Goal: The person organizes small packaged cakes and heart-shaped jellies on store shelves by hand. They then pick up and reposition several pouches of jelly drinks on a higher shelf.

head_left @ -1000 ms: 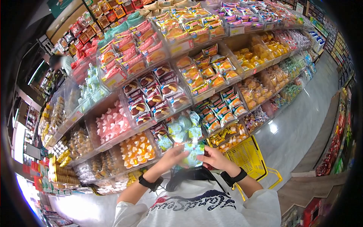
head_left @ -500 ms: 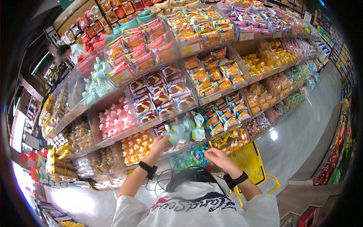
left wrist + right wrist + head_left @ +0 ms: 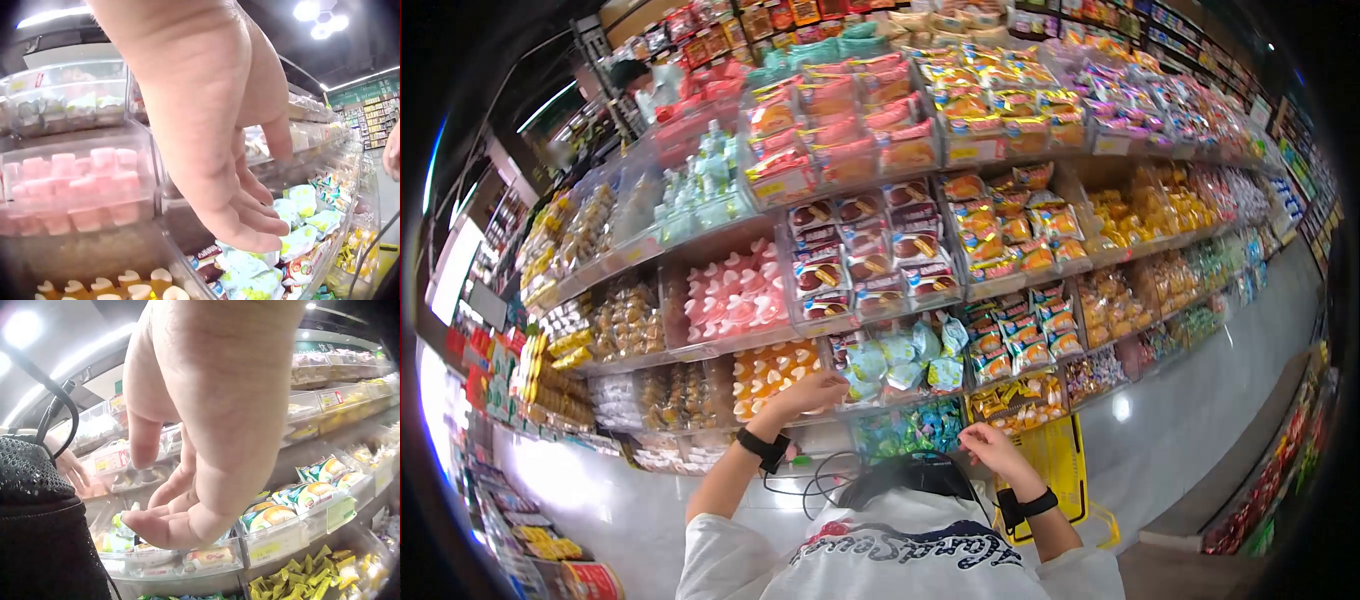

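Note:
My left hand (image 3: 815,391) is at the left front of a clear bin of pale blue-green printed packets (image 3: 890,366). In the left wrist view its loosely bent fingers (image 3: 253,232) overlap the packets (image 3: 300,240), and nothing is in them. My right hand (image 3: 992,446) hovers in front of the shelves, near the yellow shopping basket (image 3: 1055,470). Its fingers (image 3: 172,528) hang loosely curled around nothing in the right wrist view. Under the packets' bin sits another of blue-green wrapped sweets (image 3: 910,428).
Pink marshmallow-like sweets (image 3: 735,300), orange heart-topped sweets (image 3: 775,378) and chocolate cakes (image 3: 870,250) fill bins left of and above the packets. Green-wrapped cakes (image 3: 1025,330) lie to the right. A black cable (image 3: 800,485) loops before my chest. Another person (image 3: 655,88) stands behind the shelves.
A pale blue-green packet held between both hands has left them. My hands have moved apart, the left towards the bin's left side. The head view has shifted, and the shelves sit further right.

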Motion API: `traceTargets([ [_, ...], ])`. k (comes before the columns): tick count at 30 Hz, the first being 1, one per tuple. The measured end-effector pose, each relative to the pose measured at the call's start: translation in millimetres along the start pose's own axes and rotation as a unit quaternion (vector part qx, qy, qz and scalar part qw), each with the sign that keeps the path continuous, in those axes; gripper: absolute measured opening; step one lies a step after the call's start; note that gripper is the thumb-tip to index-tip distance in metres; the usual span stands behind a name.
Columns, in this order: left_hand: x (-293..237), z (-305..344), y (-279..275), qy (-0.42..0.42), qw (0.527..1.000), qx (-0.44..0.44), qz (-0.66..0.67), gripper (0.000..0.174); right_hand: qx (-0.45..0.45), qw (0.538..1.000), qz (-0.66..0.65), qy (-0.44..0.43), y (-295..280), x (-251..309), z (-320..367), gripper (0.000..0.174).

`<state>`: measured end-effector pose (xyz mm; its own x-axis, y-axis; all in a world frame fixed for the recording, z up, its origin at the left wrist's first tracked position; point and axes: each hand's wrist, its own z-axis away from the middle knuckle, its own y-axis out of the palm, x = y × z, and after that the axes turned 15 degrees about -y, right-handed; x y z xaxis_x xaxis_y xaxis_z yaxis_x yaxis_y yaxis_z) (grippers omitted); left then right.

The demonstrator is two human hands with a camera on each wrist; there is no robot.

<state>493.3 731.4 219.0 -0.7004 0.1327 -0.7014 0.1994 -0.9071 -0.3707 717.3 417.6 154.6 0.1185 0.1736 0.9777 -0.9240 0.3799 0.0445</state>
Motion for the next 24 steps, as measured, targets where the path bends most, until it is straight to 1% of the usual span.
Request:
traceTargets([
  [2,-9.4,23.3,-11.1,0.026,0.999,-0.022,-0.038,0.042,0.018,1.000,0.014,0.004,-0.1,-2.3,-7.5,0.022],
  [4,-21.8,48.5,-25.7,0.051,0.995,-0.071,-0.045,0.041,0.035,0.999,0.038,0.014,2.5,6.1,-17.1,0.023],
  [5,-34.4,67.1,-34.3,0.023,0.993,-0.109,-0.045,0.041,0.040,0.998,0.054,0.006,4.2,4.0,-24.0,0.024],
  [8,-51.4,104.5,-67.2,0.040,0.987,-0.155,-0.005,0.039,0.058,0.996,0.066,0.004,17.9,21.2,-42.7,0.023],
  [9,-53.0,112.7,-78.3,0.065,0.981,-0.179,0.028,0.036,0.067,0.995,0.078,-0.011,22.7,22.1,-50.5,0.024],
  [10,-60.2,124.0,-90.8,0.021,0.977,-0.209,0.040,0.031,0.081,0.993,0.082,-0.014,27.3,25.6,-58.5,0.025],
  [12,-37.7,118.7,-127.2,0.106,0.941,-0.321,-0.026,0.026,0.107,0.990,0.085,-0.019,43.6,39.2,-73.2,0.027],
  [14,-50.1,131.2,-161.0,0.126,0.920,-0.371,-0.030,0.023,0.138,0.983,0.093,-0.071,63.1,59.3,-89.0,0.027],
  [16,-58.9,140.5,-196.2,0.132,0.908,-0.397,0.000,0.024,0.164,0.974,0.105,-0.116,85.7,93.8,-104.6,0.027],
  [17,-63.6,144.7,-210.8,0.145,0.888,-0.437,-0.010,0.023,0.170,0.964,0.133,-0.154,99.2,118.2,-110.3,0.027],
  [18,-67.4,147.6,-225.6,0.157,0.865,-0.476,-0.020,0.022,0.174,0.960,0.145,-0.167,112.2,141.4,-116.5,0.026],
  [19,-65.3,144.0,-245.5,0.174,0.824,-0.533,-0.079,0.020,0.177,0.955,0.155,-0.180,125.0,163.5,-122.8,0.025],
  [20,-69.8,149.0,-259.0,0.170,0.802,-0.562,-0.110,0.019,0.180,0.950,0.166,-0.193,137.6,183.6,-129.4,0.025],
  [22,-60.4,140.1,-294.2,0.235,0.745,-0.603,-0.162,0.019,0.186,0.932,0.175,-0.258,162.0,217.0,-142.9,0.023],
  [23,-58.5,136.6,-306.6,0.211,0.745,-0.610,-0.169,0.019,0.176,0.932,0.178,-0.261,179.9,248.8,-137.5,0.022],
  [24,-57.6,133.6,-317.9,0.187,0.745,-0.616,-0.176,0.019,0.178,0.922,0.178,-0.294,191.8,259.5,-146.8,0.021],
])
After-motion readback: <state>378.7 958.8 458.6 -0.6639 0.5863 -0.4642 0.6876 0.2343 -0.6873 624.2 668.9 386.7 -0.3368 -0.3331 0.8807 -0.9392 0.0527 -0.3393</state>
